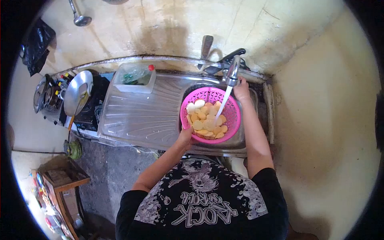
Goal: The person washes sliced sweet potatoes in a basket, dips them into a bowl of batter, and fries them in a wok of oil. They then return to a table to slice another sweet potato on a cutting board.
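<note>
A pink plastic basket sits in the sink, tilted a little toward me. Pale yellow round slices, some whiter at the upper left, fill its lower part. My left hand grips the basket's near left rim, its fingers partly hidden. Water runs in a stream from the metal faucet onto the slices. Beside the faucet, my right hand is closed at its handle side, with the fingertips partly out of sight.
Left of the sink extends a ribbed steel drainboard, with a clear plastic container at its back. Further left, a wok rests on a stove. Knives stand behind the faucet. A wall closes off the right side.
</note>
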{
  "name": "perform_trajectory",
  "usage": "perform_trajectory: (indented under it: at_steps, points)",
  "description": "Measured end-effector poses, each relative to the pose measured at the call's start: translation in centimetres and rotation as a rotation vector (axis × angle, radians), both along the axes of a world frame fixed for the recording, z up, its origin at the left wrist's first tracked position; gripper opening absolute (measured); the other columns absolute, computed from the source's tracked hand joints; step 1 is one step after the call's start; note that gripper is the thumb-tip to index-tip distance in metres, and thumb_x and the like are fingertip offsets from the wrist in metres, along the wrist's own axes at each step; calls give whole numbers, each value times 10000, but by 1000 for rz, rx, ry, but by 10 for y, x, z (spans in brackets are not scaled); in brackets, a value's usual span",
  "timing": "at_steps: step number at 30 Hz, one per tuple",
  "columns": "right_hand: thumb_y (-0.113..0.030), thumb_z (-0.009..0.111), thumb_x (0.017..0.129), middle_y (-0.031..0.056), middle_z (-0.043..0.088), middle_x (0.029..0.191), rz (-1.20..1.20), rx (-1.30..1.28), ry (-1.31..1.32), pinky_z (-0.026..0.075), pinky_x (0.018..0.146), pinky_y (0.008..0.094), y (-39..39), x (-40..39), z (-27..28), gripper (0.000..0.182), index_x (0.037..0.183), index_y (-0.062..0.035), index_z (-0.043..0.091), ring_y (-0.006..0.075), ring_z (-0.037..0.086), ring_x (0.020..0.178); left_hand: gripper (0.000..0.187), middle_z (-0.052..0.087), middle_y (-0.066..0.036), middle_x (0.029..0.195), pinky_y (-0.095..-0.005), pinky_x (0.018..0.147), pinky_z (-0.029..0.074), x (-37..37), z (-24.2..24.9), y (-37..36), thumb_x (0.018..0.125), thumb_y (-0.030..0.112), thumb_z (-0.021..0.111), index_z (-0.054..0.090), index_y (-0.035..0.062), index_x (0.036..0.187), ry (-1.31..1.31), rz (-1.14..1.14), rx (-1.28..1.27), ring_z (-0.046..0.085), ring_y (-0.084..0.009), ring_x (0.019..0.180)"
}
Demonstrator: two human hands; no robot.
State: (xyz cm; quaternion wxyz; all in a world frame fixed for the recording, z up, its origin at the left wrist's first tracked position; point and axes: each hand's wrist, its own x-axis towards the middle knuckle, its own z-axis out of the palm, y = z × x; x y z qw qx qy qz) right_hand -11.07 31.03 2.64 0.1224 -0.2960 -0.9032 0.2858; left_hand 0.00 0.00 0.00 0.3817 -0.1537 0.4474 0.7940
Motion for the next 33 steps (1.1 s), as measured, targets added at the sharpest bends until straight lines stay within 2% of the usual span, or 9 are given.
perform_trajectory:
  at_steps: [4, 11, 18, 21, 23, 25, 29, 31, 33]
  points:
    - [-297, 541, 886, 217, 554, 1132, 113, -376, 148, 431, 920, 415, 18, -18, -51, 442, 1271, -97, 462, 323, 559, 1029, 608, 506, -141, 1252, -409, 757, 568, 3, 2, -16, 817, 23, 421, 264, 100, 1400, 37, 47, -14, 604, -274, 1020]
    - [-438, 322, 960, 257, 579, 1118, 158, -56, -14, 411, 907, 467, 12, -19, -8, 448, 1209, -102, 482, 439, 530, 1069, 618, 462, -123, 1311, -380, 790, 563, 9, 44, -19, 840, 13, 395, 219, 126, 1422, 110, 127, -46, 563, -265, 1100]
    - [-442, 298, 953, 258, 556, 1172, 154, 16, -154, 401, 935, 470, 14, -24, 3, 512, 1188, -62, 548, 434, 511, 1104, 628, 454, -130, 1316, -413, 814, 549, 14, 8, -36, 836, 22, 421, 218, 127, 1421, 48, 158, 6, 563, -274, 1096]
    - [-439, 304, 936, 229, 581, 1154, 100, -11, -280, 475, 835, 454, 10, -27, 20, 527, 1174, -44, 561, 390, 590, 998, 593, 476, -129, 1287, -421, 821, 543, 16, 4, -39, 838, 42, 431, 254, 112, 1400, 65, 181, -3, 572, -268, 1077]
    - [-431, 315, 929, 209, 597, 1131, -7, -283, -386, 515, 739, 447, 25, -42, 12, 518, 1180, -49, 560, 359, 630, 916, 560, 512, -124, 1241, -423, 818, 543, 18, 13, -41, 841, 56, 435, 290, 100, 1379, 30, 211, -10, 588, -258, 1044]
    - [-475, 334, 913, 159, 616, 1018, 98, -276, -350, 506, 587, 427, 28, -41, 8, 552, 1182, -47, 556, 294, 621, 755, 525, 547, -116, 1181, -421, 801, 550, 19, 9, -42, 836, 65, 444, 330, 83, 1348, -4, 206, -35, 608, -249, 987]
    - [-614, 321, 884, 95, 576, 797, -38, -454, -311, 451, 489, 387, 24, -38, 5, 610, 1038, -78, 569, 227, 541, 616, 468, 589, -112, 1104, -420, 767, 562, 16, -4, -43, 837, 81, 457, 395, 57, 1300, 27, 247, -35, 636, -238, 907]
    - [-690, 323, 863, 5, 524, 586, -189, -714, -121, 416, 418, 363, 25, -36, -20, 602, 807, -150, 582, 154, 463, 462, 448, 595, -120, 1099, -416, 758, 565, 5, -2, -51, 838, 84, 458, 414, 37, 1281, -50, 234, -32, 640, -243, 911]
    - [-735, 182, 859, -2, 395, 454, -138, -1033, -75, 359, 398, 354, 25, -22, -42, 730, 840, -138, 602, 154, 326, 347, 427, 603, -127, 1087, -412, 751, 566, -10, 1, -52, 845, 87, 455, 429, 20, 1267, -46, 234, -38, 642, -248, 920]
